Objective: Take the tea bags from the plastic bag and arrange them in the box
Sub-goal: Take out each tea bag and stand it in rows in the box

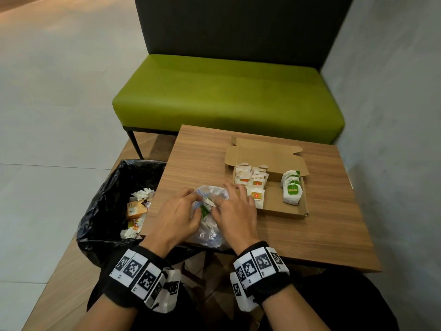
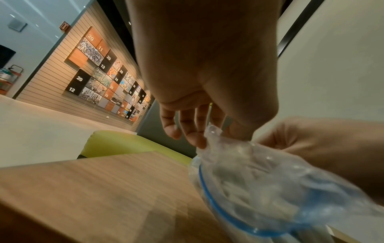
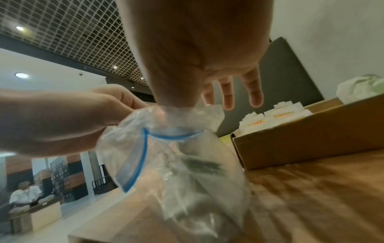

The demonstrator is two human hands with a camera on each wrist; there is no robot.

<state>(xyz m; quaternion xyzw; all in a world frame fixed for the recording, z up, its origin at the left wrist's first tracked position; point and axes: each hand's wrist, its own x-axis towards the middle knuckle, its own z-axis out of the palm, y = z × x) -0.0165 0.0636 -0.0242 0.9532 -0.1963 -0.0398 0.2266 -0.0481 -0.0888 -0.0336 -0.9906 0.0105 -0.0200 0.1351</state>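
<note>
Plastic bag with blue zip strip lies on the wooden table, just beside the cardboard box. Left hand and right hand each pinch the bag mouth. Red-tagged tea bags and green-tagged tea bags sit in separate groups inside the box.

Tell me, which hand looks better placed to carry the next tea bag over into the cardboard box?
Probably the right hand. The cardboard box lies just beyond it on the right side of the table, while the left hand is on the far side of the plastic bag. Both hands pinch the bag's mouth.
</note>
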